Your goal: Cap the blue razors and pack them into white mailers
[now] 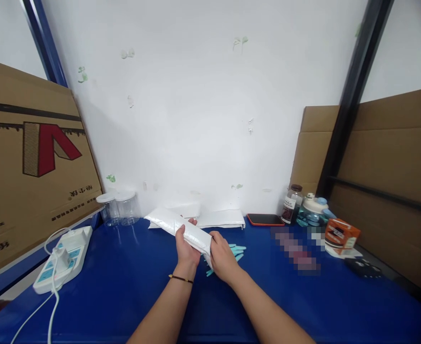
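Note:
A white plastic mailer bag [171, 222], long and narrow as if folded over, is held up above the blue table, tilted with its far end to the upper left. My left hand [188, 247] grips it around the middle, thumb on top. At its near right end, my right hand [224, 255] has its fingers closed on the edge. Several light-blue thin pieces [238, 250] lie on the table behind and beneath my hands, partly hidden by them. Behind the bag, a flat white packet [223, 218] rests against the wall.
On the left are a power strip [72, 253] with white cables and two lidded clear jars [126, 210]. A phone [265, 220], a dark-capped bottle [292, 205], a blue-tinted jug [312, 212] and an orange box [341, 235] stand or lie right. Cardboard panels [389, 191] flank the blue table [124, 291].

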`<state>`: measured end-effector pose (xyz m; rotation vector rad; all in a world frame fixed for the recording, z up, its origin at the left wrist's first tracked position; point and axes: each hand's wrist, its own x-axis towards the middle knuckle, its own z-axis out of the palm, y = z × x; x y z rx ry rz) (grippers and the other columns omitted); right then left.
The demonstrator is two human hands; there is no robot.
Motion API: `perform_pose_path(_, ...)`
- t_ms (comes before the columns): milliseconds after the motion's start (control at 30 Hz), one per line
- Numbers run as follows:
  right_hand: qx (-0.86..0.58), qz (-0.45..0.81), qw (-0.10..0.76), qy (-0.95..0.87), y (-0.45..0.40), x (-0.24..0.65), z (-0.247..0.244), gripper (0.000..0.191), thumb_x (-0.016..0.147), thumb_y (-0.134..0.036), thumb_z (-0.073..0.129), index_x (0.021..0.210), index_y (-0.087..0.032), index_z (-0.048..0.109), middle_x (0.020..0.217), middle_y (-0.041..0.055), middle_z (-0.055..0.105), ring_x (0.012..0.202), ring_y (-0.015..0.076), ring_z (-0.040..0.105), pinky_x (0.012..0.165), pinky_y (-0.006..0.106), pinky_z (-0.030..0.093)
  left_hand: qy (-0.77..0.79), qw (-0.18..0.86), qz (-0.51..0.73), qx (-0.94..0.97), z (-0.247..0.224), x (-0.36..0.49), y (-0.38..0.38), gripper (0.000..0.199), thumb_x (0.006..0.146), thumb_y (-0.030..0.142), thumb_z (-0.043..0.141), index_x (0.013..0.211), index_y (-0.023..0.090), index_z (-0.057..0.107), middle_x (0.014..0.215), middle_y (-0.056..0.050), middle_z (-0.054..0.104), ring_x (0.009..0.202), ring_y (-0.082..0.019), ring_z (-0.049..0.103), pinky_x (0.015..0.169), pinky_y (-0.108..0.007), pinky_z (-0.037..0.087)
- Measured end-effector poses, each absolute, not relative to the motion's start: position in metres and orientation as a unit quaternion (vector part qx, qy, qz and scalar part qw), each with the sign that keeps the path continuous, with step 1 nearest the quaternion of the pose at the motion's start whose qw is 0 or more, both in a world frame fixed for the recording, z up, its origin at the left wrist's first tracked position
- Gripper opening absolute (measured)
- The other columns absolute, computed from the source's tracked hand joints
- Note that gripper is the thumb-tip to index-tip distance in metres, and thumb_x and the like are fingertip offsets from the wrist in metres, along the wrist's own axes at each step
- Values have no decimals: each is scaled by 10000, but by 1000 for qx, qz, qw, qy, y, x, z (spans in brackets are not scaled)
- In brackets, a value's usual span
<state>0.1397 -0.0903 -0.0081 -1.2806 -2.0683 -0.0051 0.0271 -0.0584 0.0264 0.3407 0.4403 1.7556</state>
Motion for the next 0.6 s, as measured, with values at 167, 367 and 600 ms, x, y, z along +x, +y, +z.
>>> perform_pose_path(167,-509,-87,292,-805,-90,165,3,180,824,-158,513,997,-198,544,1091,96,506,1017,242,467,870,381,370,228,578,774,120,29,-4,-48,269,781,287,486,958,130,612,873,-63,652,838,-186,625,784,-292,500)
perform_pose_path(367,-462,-105,236,-848,-84,192,18,208,870,-157,456,1052,-230,525,1187,88,497,1075,230,470,888,367,352,296,485,821,59,19,-45,-42,244,770,143,475,991,119,576,905,-66,649,892,-186,624,835,-321,510)
perform_pose_path(600,-483,-116,167,-852,-67,220,8,158,868,-158,457,992,-220,531,1085,71,569,973,219,516,821,335,372,416,380,824,60,13,-126,-35,287,714,40,494,981,140,531,877,-52,613,848,-190,630,795,-346,527)
